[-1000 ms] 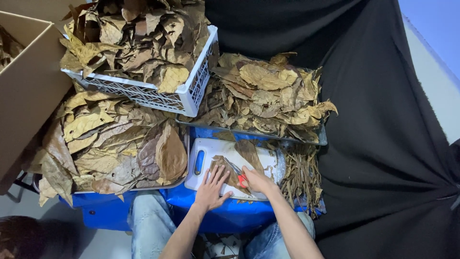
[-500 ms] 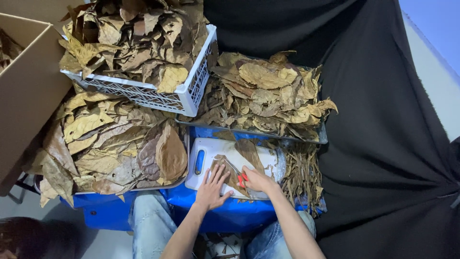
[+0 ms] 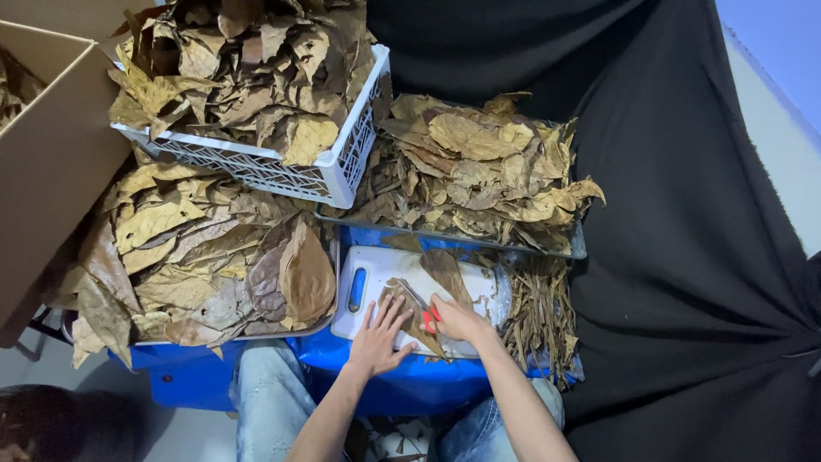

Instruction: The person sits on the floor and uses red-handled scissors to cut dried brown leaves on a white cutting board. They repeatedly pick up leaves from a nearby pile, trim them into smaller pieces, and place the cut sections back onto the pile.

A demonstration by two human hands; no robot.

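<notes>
**Scissors in a dry leaf, fingers close to the blades**

Head view: low and centre in the frame, your left hand lies flat with fingers spread wide, pressing a brown dried leaf onto the white cutting board. Your right hand is closed round the red handles of a pair of scissors, whose blades point up and left across the leaf, just beside your left fingertips. How far the blades stand apart is too small to tell.

The main risk, as I judge it, is that closeness: if the left fingers creep toward the cut line, or the leaf slips under your palm, the blades could nick a fingertip. The leaf looks brittle, so a hard squeeze could crack it off-line instead of cutting cleanly, and crumbs may scatter over the board.

The leaf itself is long, dull brown and curled at its edges; a second leaf lies above it on the board. To the right of the board sits a heap of thin stems and strips. Piled leaves fill the grey tray at upper centre, the white lattice crate at upper left, and the mound at left. A cardboard box stands at the left edge.
</notes>
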